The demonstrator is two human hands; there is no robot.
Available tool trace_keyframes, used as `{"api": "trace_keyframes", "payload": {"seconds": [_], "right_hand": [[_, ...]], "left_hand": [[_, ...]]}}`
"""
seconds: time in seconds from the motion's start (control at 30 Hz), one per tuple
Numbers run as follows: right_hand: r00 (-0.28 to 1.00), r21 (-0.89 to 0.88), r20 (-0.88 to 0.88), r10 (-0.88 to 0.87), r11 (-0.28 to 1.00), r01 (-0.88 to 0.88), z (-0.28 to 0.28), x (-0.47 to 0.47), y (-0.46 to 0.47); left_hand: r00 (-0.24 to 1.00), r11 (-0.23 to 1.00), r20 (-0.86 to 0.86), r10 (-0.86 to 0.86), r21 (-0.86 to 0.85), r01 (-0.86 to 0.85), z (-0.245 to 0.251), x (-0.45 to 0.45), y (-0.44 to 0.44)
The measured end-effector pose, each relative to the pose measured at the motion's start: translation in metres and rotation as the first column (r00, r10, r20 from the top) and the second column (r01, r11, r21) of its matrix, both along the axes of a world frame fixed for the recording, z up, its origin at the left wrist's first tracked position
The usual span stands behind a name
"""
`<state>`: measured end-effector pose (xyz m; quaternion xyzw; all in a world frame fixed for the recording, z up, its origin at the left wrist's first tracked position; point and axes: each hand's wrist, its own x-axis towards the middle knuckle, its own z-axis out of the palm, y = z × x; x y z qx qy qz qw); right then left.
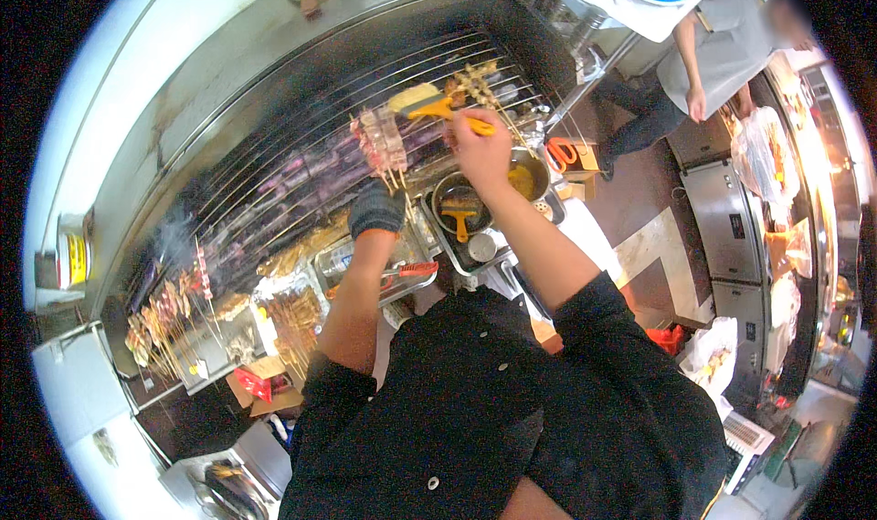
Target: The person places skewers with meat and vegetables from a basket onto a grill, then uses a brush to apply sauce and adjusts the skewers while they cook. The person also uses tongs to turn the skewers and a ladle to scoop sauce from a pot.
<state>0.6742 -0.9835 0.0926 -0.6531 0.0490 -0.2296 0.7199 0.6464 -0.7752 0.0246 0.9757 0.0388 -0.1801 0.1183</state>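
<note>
My left hand [377, 210], in a dark grey knitted glove, grips the sticks of several meat skewers [381, 140] that lie over the charcoal grill's bars [301, 136]. My bare right hand [482, 147] holds a basting brush [428, 103] with a yellow handle and pale bristles, its head just right of and above that meat. Browned skewers [477, 85] rest on the grill's right end. Below my right hand are a bowl of dark sauce [458, 195] with a second yellow brush [460, 220] in it, and a pan of yellowish liquid [527, 177].
More skewers [168, 308] and smoke are at the grill's left end. A metal tray [411, 280] holds a bottle and a red-handled tool. Orange-handled scissors [562, 154] lie right of the pans. A person in a grey apron [716, 54] stands at upper right, beside a counter with bagged food [764, 153].
</note>
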Motion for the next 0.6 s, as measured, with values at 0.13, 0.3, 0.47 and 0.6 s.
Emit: {"api": "trace_keyframes", "payload": {"seconds": [0.13, 0.3, 0.47, 0.6], "right_hand": [[0.994, 0.21, -0.068, -0.081, 0.973, 0.094, 0.006, -0.012, -0.057], [0.986, 0.285, -0.075, -0.149, 0.944, 0.164, 0.005, -0.014, -0.116], [0.98, 0.235, -0.068, -0.185, 0.952, 0.196, 0.0, -0.014, -0.165], [0.986, 0.194, -0.006, -0.167, 0.967, 0.165, 0.005, 0.013, -0.179]], "left_hand": [[0.81, 0.98, 0.553, -0.195, 0.134, 0.145, 0.013, 0.075, -0.057], [0.859, 0.923, 0.387, -0.334, 0.319, 0.215, -0.002, 0.143, -0.094], [0.939, 0.95, 0.166, -0.301, 0.138, 0.28, 0.015, 0.13, -0.096], [0.933, 0.952, 0.205, -0.295, -0.018, 0.304, -0.038, 0.107, -0.158]]}}
